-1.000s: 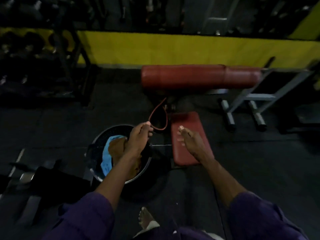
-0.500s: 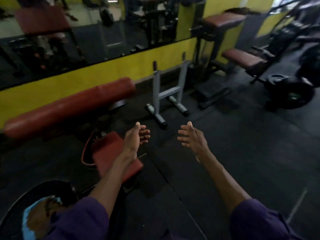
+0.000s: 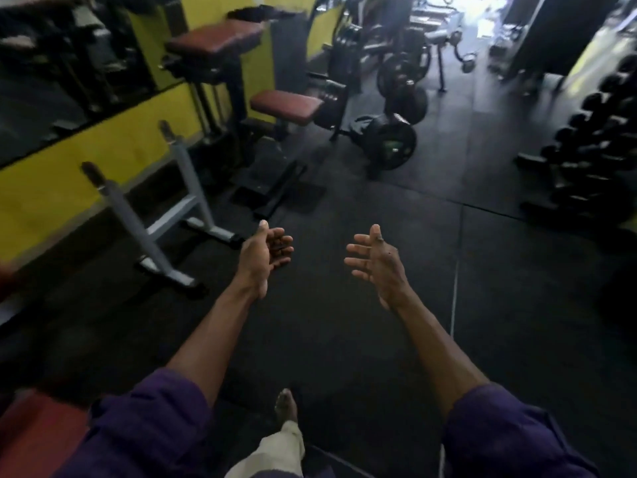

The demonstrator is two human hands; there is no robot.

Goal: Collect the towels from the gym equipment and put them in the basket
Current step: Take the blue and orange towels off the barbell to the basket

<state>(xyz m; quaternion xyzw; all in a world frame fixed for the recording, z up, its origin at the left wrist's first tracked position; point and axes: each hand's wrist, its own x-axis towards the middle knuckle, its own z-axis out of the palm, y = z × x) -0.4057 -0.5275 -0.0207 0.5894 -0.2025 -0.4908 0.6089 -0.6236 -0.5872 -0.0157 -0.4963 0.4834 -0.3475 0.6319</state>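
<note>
Swung rightward since half a second ago, the view has lost the basket and its towels off the lower left edge. Left hand (image 3: 265,251) holds nothing, fingers loosely curled, palm turned inward, arm stretched forward over the black floor (image 3: 327,322). Right hand (image 3: 374,262), well apart from it, is empty too, fingers spread, palm inward. Ahead, a grey stand (image 3: 162,215) sits by the yellow wall (image 3: 51,181), then a red seat (image 3: 284,106), weight plates (image 3: 393,143) and a dumbbell rack (image 3: 586,150) far right

Bare black floor mat (image 3: 344,305) lies open ahead; left of it the grey rack (image 3: 162,215), beyond it the loaded barbell (image 3: 389,141).
</note>
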